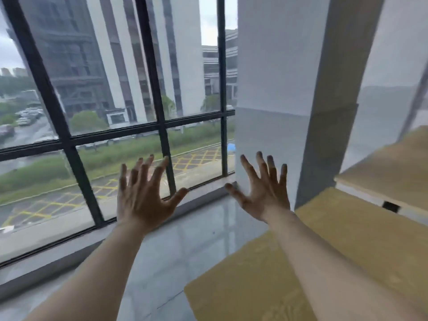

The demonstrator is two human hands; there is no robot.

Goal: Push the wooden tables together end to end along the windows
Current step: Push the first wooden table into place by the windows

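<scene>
Both of my arms reach forward in the air toward the windows (pixel 120 89). My left hand (pixel 144 192) has its fingers spread and holds nothing. My right hand (pixel 261 186) is likewise spread and holds nothing. A light wooden table (pixel 361 239) fills the lower right, its near corner below my right forearm. Neither hand touches it. A second wooden table (pixel 398 172) stands beyond it at the right, by a white pillar (pixel 284 89), with a gap between the two tops.
Dark window frames run along the left and centre, above a low grey sill (pixel 69 249). Glossy grey floor (pixel 180 246) lies between the sill and the near table. The pillar stands right of the windows.
</scene>
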